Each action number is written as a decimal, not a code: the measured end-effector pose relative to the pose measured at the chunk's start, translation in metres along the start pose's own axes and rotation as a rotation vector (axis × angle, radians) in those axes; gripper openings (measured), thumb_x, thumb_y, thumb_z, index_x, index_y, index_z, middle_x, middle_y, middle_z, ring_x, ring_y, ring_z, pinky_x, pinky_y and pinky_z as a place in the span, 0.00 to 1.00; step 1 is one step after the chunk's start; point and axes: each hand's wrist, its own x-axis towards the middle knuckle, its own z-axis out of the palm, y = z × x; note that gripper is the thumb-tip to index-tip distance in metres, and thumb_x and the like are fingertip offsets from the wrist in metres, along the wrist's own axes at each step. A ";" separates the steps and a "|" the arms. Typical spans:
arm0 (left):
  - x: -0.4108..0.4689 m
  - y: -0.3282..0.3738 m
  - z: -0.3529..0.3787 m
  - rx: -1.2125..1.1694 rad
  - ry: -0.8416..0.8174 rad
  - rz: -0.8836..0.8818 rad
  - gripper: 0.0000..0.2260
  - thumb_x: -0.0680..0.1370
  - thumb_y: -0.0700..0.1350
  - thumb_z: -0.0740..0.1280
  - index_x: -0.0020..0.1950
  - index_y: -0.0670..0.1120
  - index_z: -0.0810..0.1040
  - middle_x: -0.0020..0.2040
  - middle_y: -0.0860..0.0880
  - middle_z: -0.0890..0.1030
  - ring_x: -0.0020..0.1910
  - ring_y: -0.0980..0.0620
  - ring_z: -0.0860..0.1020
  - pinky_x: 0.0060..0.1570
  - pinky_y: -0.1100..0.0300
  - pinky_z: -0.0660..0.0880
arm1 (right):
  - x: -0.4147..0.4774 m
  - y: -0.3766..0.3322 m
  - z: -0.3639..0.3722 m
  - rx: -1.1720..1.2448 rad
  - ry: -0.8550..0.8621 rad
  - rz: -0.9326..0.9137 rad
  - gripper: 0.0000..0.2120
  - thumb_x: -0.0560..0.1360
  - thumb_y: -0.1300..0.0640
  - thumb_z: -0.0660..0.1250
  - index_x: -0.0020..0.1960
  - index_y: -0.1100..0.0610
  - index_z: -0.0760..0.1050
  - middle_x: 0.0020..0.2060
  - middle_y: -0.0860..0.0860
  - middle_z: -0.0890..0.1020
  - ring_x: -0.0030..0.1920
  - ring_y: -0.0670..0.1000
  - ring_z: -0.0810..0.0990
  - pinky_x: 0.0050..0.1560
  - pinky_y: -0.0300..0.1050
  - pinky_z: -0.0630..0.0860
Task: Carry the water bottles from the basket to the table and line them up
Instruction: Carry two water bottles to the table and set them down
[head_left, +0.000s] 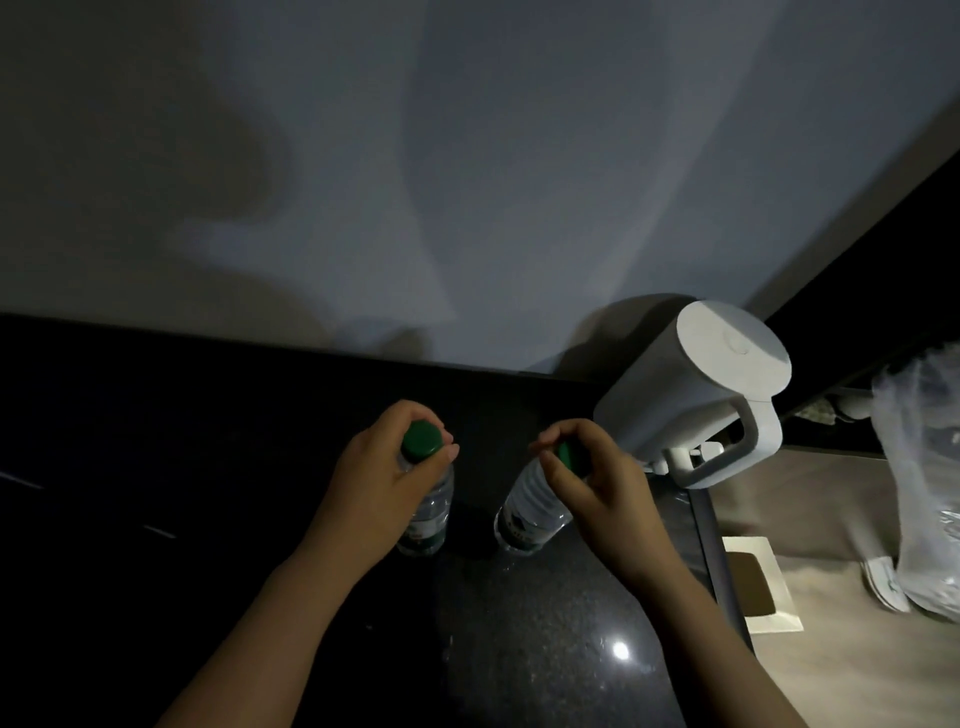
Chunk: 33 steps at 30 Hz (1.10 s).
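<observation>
Two clear water bottles with green caps stand side by side on a dark speckled table (545, 623). My left hand (384, 483) grips the left bottle (431, 514) around its neck, just under the cap. My right hand (597, 483) pinches the cap of the right bottle (524, 519), which leans slightly to the right. The bottoms of both bottles touch or nearly touch the tabletop. No basket is in view.
A white electric kettle (696, 395) stands at the table's right end, close to my right hand. A grey wall rises behind the table. To the right and lower down are a wooden surface with a white tray (763, 618) and a clear plastic bag (924, 483).
</observation>
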 end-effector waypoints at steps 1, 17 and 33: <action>0.004 -0.002 0.002 -0.003 0.006 -0.006 0.06 0.73 0.41 0.71 0.46 0.48 0.76 0.45 0.56 0.81 0.46 0.65 0.78 0.44 0.76 0.72 | 0.006 0.003 -0.002 -0.001 -0.006 0.001 0.06 0.77 0.59 0.64 0.51 0.49 0.74 0.45 0.47 0.80 0.47 0.50 0.80 0.47 0.48 0.78; 0.061 -0.027 0.022 -0.031 0.029 -0.022 0.06 0.72 0.42 0.71 0.46 0.49 0.76 0.45 0.55 0.82 0.46 0.64 0.79 0.45 0.74 0.73 | 0.119 0.036 -0.020 0.013 -0.030 -0.059 0.06 0.76 0.64 0.62 0.51 0.56 0.73 0.44 0.55 0.79 0.46 0.56 0.78 0.46 0.50 0.77; 0.079 -0.048 0.021 -0.044 0.068 0.003 0.08 0.73 0.40 0.71 0.46 0.51 0.76 0.46 0.55 0.81 0.47 0.65 0.79 0.43 0.79 0.70 | 0.112 0.052 -0.008 0.042 -0.063 -0.054 0.06 0.75 0.58 0.62 0.51 0.51 0.73 0.44 0.44 0.79 0.45 0.49 0.79 0.44 0.42 0.77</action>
